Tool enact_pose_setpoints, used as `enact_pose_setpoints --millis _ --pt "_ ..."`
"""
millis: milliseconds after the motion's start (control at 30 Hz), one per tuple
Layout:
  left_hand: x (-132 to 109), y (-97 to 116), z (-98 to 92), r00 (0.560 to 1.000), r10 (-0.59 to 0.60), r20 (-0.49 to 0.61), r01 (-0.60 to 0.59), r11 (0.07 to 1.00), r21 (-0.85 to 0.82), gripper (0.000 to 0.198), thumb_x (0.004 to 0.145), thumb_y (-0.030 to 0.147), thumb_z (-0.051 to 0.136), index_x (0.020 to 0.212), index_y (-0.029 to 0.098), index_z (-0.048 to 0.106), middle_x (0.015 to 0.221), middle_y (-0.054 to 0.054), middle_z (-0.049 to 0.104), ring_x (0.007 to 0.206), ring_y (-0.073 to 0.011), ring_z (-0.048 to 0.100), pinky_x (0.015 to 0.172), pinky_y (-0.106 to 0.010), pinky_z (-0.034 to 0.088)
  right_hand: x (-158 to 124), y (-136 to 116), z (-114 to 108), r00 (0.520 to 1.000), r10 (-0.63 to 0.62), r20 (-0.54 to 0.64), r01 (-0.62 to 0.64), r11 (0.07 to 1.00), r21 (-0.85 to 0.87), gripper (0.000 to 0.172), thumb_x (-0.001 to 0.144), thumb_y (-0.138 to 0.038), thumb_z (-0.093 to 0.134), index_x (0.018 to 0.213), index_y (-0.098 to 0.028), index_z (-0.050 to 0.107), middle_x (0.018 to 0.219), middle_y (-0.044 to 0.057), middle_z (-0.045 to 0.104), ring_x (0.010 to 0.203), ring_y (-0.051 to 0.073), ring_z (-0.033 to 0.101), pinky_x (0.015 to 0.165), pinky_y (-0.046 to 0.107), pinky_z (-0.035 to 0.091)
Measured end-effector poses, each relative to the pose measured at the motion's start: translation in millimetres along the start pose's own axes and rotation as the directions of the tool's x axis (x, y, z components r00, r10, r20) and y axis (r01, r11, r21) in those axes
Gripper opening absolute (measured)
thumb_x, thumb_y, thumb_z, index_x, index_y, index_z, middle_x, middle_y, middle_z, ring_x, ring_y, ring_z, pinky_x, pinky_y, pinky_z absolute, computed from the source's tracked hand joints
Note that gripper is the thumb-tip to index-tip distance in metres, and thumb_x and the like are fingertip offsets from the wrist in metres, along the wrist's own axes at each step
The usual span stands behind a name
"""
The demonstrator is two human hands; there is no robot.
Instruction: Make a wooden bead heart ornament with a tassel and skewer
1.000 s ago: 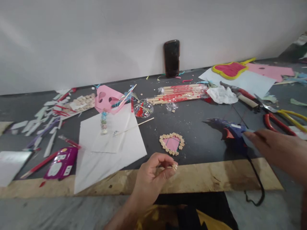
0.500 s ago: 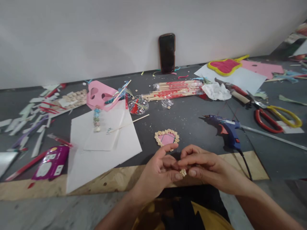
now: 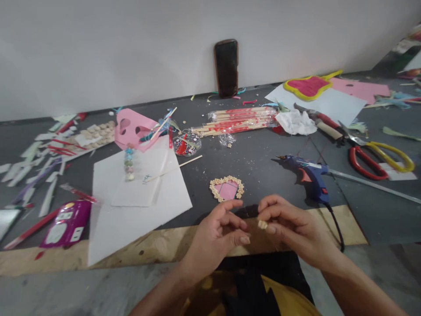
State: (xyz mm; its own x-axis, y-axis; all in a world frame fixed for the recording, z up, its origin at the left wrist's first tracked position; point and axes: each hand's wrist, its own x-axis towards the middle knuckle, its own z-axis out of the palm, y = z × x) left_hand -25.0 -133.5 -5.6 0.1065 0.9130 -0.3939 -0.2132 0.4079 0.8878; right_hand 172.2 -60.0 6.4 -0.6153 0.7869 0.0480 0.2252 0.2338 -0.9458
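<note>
Between the thumb and fingertips of my right hand [image 3: 286, 226] is a small cream-coloured cluster of bead-like pieces [image 3: 262, 224]; its exact kind is too small to tell. My left hand [image 3: 225, 230] is beside it, fingers curved and apart, with nothing between them. Just beyond my hands a heart-shaped piece [image 3: 226, 189] lies flat on the dark table. Its pink middle carries dark lines, and small cream pieces like the ones I hold run round its edge. To the right lies a blue glue gun [image 3: 311, 175] with its nozzle pointing left.
White sheets [image 3: 112, 228] lie at left near a purple packet [image 3: 67, 224]. Wrapped wooden sticks [image 3: 241, 120] lie behind the heart, and a phone [image 3: 226, 68] leans on the wall. Scissors [image 3: 368, 164] and pliers [image 3: 324, 120] are at right. The glue gun's cord [image 3: 336, 226] hangs over the front edge.
My hands have moved apart. The small cream cluster, earlier between both hands' fingertips, is now in my right hand alone. The view has shifted slightly.
</note>
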Motion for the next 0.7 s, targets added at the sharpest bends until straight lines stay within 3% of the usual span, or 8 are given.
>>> enact_pose_setpoints --millis 67,133,200,267,400,700 --pt "-4.0 -0.1 -13.0 0.984 0.134 -0.115 -0.099 0.957 0.272 0.027 0.076 0.024 0.068 0.101 0.022 0.059 0.086 -0.001 0.065 0.079 -0.0141 0.060 0.073 -0.027 0.046 0.1 6.5 -7.6 0.987 -0.045 -0.153 0.024 0.990 -0.138 0.009 0.085 -0.028 0.058 0.089 -0.024 0.065 0.096 0.005 0.060 0.090 0.016 0.061 0.072 0.025 0.052" --pt "-6.5 -0.7 -28.6 0.894 0.419 -0.156 -0.259 0.770 0.584 0.009 0.077 0.024 0.067 0.084 0.021 0.063 0.089 -0.003 0.062 0.082 -0.0154 0.057 0.076 -0.030 0.045 0.8 12.3 -13.2 0.960 -0.109 -0.257 0.024 0.949 -0.315 0.010 0.084 -0.027 0.058 0.092 -0.025 0.065 0.097 0.006 0.060 0.092 0.017 0.061 0.076 0.028 0.051" --pt "-7.2 -1.4 -42.0 0.781 0.611 -0.128 -0.315 0.563 0.764 0.002 0.081 0.020 0.063 0.082 0.022 0.063 0.088 -0.003 0.061 0.086 -0.0164 0.056 0.079 -0.031 0.044 2.6 16.6 -12.7 0.951 -0.175 -0.257 0.036 0.884 -0.467 0.011 0.084 -0.026 0.059 0.094 -0.024 0.065 0.097 0.006 0.060 0.091 0.018 0.061 0.079 0.030 0.051" --pt "-6.3 -2.4 -49.1 0.727 0.683 -0.080 -0.307 0.426 0.851 0.008 0.082 0.018 0.061 0.087 0.023 0.064 0.088 -0.003 0.060 0.087 -0.0166 0.055 0.078 -0.031 0.045 5.6 19.7 -5.0 0.958 -0.223 -0.178 0.089 0.826 -0.556 0.011 0.085 -0.024 0.059 0.095 -0.023 0.064 0.096 0.006 0.060 0.089 0.018 0.061 0.078 0.030 0.051" --pt "-3.6 -5.8 -45.2 0.727 0.686 -0.028 -0.315 0.369 0.874 0.014 0.084 0.017 0.059 0.095 0.023 0.065 0.090 -0.003 0.059 0.086 -0.0156 0.055 0.074 -0.029 0.047 12.7 27.0 18.5 0.952 -0.299 -0.072 0.196 0.771 -0.606 0.013 0.085 -0.018 0.058 0.097 -0.022 0.063 0.096 0.006 0.060 0.089 0.017 0.059 0.078 0.030 0.051" --pt "-6.8 -9.7 -37.1 0.784 0.616 -0.078 -0.313 0.501 0.807 0.020 0.087 0.014 0.050 0.094 0.024 0.066 0.099 -0.005 0.051 0.082 -0.0127 0.056 0.071 -0.027 0.050 13.8 32.4 28.3 0.931 -0.352 -0.095 0.224 0.758 -0.613 0.016 0.085 -0.016 0.057 0.099 -0.021 0.062 0.096 0.007 0.060 0.088 0.018 0.060 0.076 0.033 0.052"
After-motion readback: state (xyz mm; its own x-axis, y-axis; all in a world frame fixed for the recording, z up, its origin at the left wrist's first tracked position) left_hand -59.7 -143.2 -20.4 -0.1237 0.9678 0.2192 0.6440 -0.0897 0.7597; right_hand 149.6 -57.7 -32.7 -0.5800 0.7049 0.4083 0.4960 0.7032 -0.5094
